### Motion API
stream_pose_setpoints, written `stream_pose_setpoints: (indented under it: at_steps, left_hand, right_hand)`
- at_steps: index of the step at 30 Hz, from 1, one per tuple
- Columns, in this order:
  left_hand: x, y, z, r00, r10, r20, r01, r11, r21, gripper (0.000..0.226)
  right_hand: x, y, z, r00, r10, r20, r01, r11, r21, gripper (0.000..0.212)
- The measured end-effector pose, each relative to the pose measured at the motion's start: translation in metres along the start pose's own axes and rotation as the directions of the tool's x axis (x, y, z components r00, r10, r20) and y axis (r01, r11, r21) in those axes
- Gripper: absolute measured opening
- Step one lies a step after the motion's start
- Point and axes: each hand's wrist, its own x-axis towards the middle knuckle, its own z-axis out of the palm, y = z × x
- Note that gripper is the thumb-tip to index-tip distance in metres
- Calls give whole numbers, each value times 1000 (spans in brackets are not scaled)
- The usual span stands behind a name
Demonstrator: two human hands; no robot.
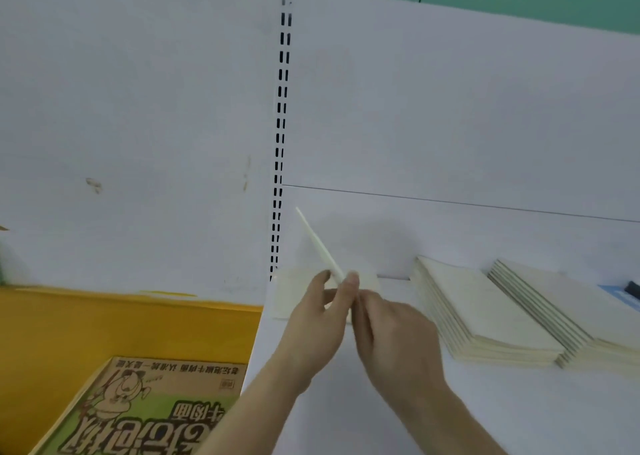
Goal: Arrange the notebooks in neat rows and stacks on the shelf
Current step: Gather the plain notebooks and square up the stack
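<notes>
- Both hands are gripping one thin cream notebook (320,245) at its near end, holding it edge-on so it is rising at a slant toward the slotted upright (281,136).
- The left hand (311,319) is pinching the notebook between thumb and fingers; the right hand (394,333) is curled in against it from the other side, fingers closed around the same end.
- Another cream notebook (294,295) is lying flat on the white shelf (398,420) at the left corner, just under the raised one.
- Two neat stacks are sitting further right: the near stack (485,316) and, touching it, a second stack (561,312).
- The step in hand looks like laying the raised notebook flat on the corner one to start a third stack.
- To do it well, the person should be tipping it down slowly, squaring its edges with the notebook below, and lining its front edge up with the neighbouring stacks.
- A printed cardboard box (145,409) is lying on the yellow surface (86,323) to the left.
</notes>
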Motion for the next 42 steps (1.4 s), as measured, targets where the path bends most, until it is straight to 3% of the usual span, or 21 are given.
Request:
stream_pose_setpoints:
  at_steps: [3, 5, 8, 10, 12, 14, 19, 22, 26, 30, 32, 35, 38, 42]
  left_hand:
    - [0, 0, 1, 989, -29, -146, 5, 987, -163, 21]
    - [0, -1, -8, 973, -15, -229, -32, 979, -203, 27]
    - [1, -3, -29, 963, 17, -270, -77, 974, -212, 24]
    - [1, -8, -43, 960, 22, -281, -80, 977, -196, 20]
    - [-1, -11, -52, 960, 10, -281, -63, 982, -179, 19]
    - [-3, -12, -57, 963, -16, -268, -32, 984, -173, 19]
    - [-8, -17, -63, 961, -27, -274, -10, 991, -135, 18]
    - [-10, -17, -66, 960, -31, -280, -9, 990, -139, 18]
    - [-16, -12, -73, 951, -13, -308, -26, 992, -122, 17]
    - [-18, -6, -74, 943, 43, -331, -67, 996, -61, 17]
    - [-20, -3, -68, 946, 53, -319, -83, 993, -83, 18]
    - [-22, 4, -49, 961, 42, -275, -90, 983, -162, 19]
    - [-25, 9, -32, 967, 85, -242, -133, 973, -188, 22]
    - [-27, 12, -22, 983, 91, -161, -133, 952, -275, 29]
  right_hand:
    - [-14, -13, 5, 985, -74, 159, 30, 965, 260, 31]
    - [-18, -4, 9, 981, -117, 157, 67, 954, 294, 37]
    - [-7, 28, 16, 993, -27, 119, 8, 987, 160, 33]
    - [6, 50, 23, 948, 34, 316, -27, 999, -27, 45]
    - [19, 66, 32, 828, 9, 560, 111, 977, -180, 56]
    - [32, 70, 35, 736, -11, 677, 240, 939, -246, 55]
    - [50, 56, 40, 675, -52, 736, 403, 862, -309, 33]
    - [49, 53, 44, 726, -66, 684, 398, 852, -340, 28]
    - [56, 63, 32, 884, 3, 467, 198, 903, -380, 22]
    - [59, 59, 8, 974, 73, 216, -10, 959, -282, 20]
    - [54, 42, -1, 996, 91, 21, -86, 980, -177, 21]
    - [32, 4, -4, 979, 8, -204, -22, 998, -66, 20]
    - [6, -30, 12, 974, -120, -193, 116, 993, -31, 30]
    - [-14, -30, 19, 985, -152, -85, 156, 986, 54, 42]
